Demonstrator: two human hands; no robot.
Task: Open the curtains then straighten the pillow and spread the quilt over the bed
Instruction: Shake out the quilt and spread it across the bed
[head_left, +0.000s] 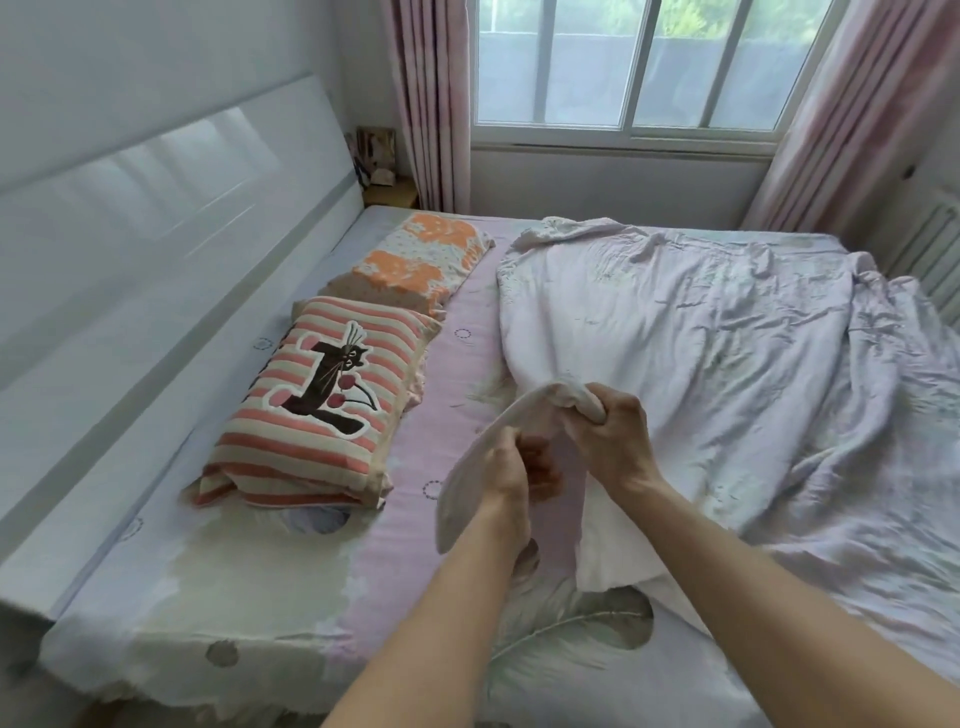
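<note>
A pale pink quilt (701, 338) lies rumpled over the right half of the bed (249, 597). Its near edge is lifted off the sheet, held by both hands. My right hand (618, 441) is closed around a bunched fold of that edge. My left hand (511, 467) pinches the same edge a little lower and to the left. A striped pillow with a cat picture (317, 410) lies near the headboard, and an orange flowered pillow (415, 260) lies beyond it. The pink curtains (431, 104) (841, 119) hang drawn back at both sides of the window (623, 67).
A glossy white headboard (171, 208) runs along the left. A small wooden nightstand with items (384, 176) stands in the far left corner. A white radiator (935, 244) is at the right wall. The sheet has a pink strip and feather print.
</note>
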